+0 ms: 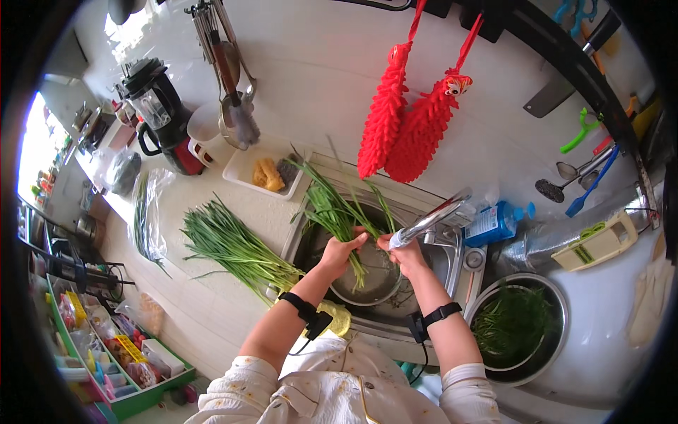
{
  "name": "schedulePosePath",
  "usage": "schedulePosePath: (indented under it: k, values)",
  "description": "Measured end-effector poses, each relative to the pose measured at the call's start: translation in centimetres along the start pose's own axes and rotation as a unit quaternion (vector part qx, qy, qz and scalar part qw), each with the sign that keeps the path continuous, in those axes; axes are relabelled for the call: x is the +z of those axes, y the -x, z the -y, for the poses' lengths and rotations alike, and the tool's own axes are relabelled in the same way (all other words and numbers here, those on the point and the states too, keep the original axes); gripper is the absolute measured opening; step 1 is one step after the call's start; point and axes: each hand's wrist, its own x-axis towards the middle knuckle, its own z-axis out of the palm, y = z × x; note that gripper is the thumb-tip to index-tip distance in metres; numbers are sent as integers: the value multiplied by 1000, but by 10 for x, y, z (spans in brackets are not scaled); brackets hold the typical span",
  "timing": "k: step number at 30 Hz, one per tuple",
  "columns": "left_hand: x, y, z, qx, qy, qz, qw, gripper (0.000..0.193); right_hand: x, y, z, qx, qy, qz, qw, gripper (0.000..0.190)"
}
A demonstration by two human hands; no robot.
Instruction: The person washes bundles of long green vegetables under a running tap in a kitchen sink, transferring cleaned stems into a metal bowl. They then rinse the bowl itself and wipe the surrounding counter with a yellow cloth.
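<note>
Above the sink (450, 275), my left hand (337, 255) grips a bunch of garlic chives (329, 209), leaves pointing away from me and pale stems hanging below the fist. Close beside it, my right hand (407, 257) pinches a few separate green stalks (366, 218). The chrome faucet spout (434, 216) reaches over my right fingers and partly hides them. Beneath both hands, a round metal basin (371, 304) sits in the sink; some plant bits lie beside it. A larger pile of garlic chives (233, 238) rests on the counter to the left.
A metal bowl (561, 318) holding greens stands right of the sink, near a blue bottle (490, 225) and a slicer (598, 244). Behind are a white tray (241, 179) with scrubbers and a blender (164, 116). Red hand towels (389, 116) hang above. A yellow cloth (335, 317) lies at the sink's front.
</note>
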Motion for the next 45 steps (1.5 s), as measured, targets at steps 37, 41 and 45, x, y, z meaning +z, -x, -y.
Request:
schedulePosePath:
  k: [37,41,45]
  values:
    - [-10,-4,-4,8,-11,-103,995,11,-22,-11,-23,-207,460,-174,846,22]
    - [-3,-3,3,-1,-28,-91,995,11,3,-12,-16,-204,421,-22,884,26]
    - [-6,-8,9,14,-34,-80,996,12,0,-22,-32,-158,306,49,937,24]
